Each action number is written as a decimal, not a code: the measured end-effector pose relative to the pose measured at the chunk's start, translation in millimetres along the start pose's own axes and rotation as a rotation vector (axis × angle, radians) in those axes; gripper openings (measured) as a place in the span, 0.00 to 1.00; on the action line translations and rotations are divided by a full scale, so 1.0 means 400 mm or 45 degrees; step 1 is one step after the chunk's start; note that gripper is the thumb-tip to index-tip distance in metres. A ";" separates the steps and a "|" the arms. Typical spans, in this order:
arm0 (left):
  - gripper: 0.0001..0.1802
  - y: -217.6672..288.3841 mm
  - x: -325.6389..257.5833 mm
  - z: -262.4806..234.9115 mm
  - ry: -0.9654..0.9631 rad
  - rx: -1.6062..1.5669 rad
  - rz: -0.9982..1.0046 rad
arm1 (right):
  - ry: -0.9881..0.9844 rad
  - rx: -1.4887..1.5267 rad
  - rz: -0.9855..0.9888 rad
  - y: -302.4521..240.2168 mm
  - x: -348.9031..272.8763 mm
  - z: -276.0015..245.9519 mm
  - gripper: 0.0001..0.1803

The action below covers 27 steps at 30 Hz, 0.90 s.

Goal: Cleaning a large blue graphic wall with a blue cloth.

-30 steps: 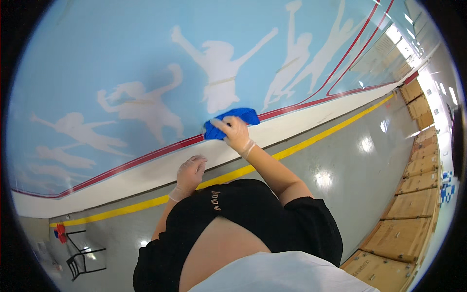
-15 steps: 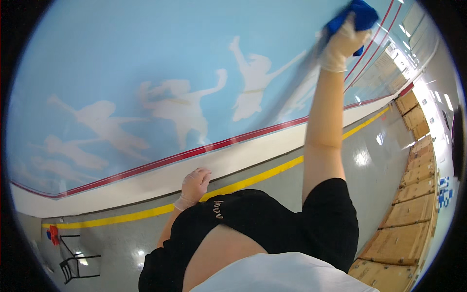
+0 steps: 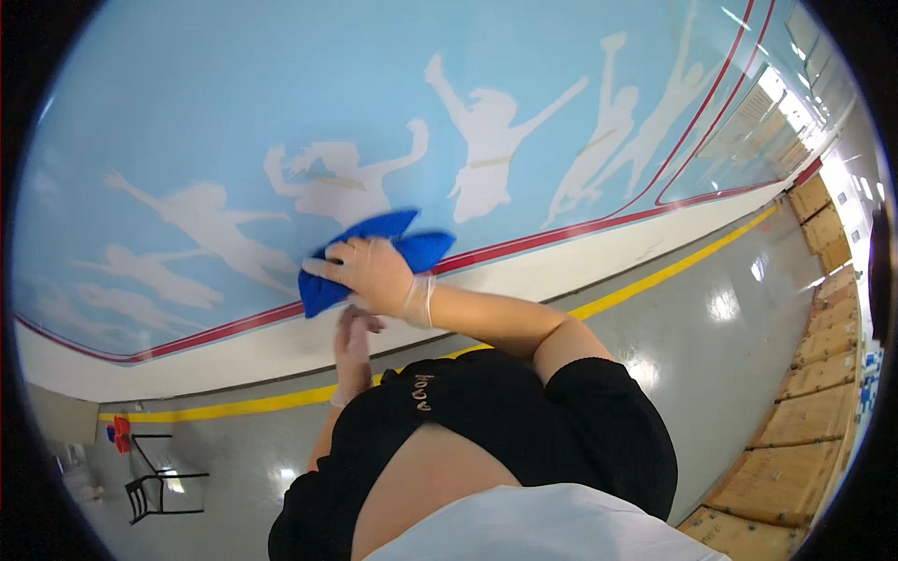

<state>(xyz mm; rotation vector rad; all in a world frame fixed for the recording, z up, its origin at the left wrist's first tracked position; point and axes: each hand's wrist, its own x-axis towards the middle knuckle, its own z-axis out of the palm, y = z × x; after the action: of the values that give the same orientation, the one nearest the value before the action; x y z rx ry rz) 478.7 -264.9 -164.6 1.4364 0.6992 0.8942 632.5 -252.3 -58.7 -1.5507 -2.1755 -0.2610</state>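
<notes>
A bunched blue cloth is in the grip of my right hand, which wears a thin clear glove. Hand and cloth lie over the light blue wall panel, by its red border stripe and just below a white jumping figure. Below and a little left of the cloth is my left hand, also gloved. Its fingers curl inward, slightly smeared, and whether anything is in them cannot be made out.
Along the foot of the wall, a yellow line runs on the grey floor. Several wooden crates stand in a row at the right. A black chair and a red object are at the lower left.
From the upper right, my right hand has swept down and left with the blue cloth, now close to my left hand. My left hand has shifted only slightly.
</notes>
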 end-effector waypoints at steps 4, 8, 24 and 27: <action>0.24 0.069 0.021 0.004 0.414 0.395 0.613 | 0.017 1.070 0.289 -0.022 -0.003 0.047 0.34; 0.27 0.158 0.101 0.058 0.560 0.485 0.761 | 0.028 1.688 0.158 -0.015 0.016 -0.009 0.39; 0.15 0.947 0.508 0.219 1.462 0.151 1.654 | 0.785 0.888 0.551 0.348 -0.512 -0.416 0.23; 0.12 1.000 0.580 0.375 1.840 0.865 1.813 | 0.942 0.918 0.682 0.380 -0.619 -0.422 0.22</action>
<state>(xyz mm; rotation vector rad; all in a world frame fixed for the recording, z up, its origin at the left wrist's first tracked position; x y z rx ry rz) 687.9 -175.9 265.1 1.6156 0.9752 3.2077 881.7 -476.9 -41.1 -1.2556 -1.0554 0.1127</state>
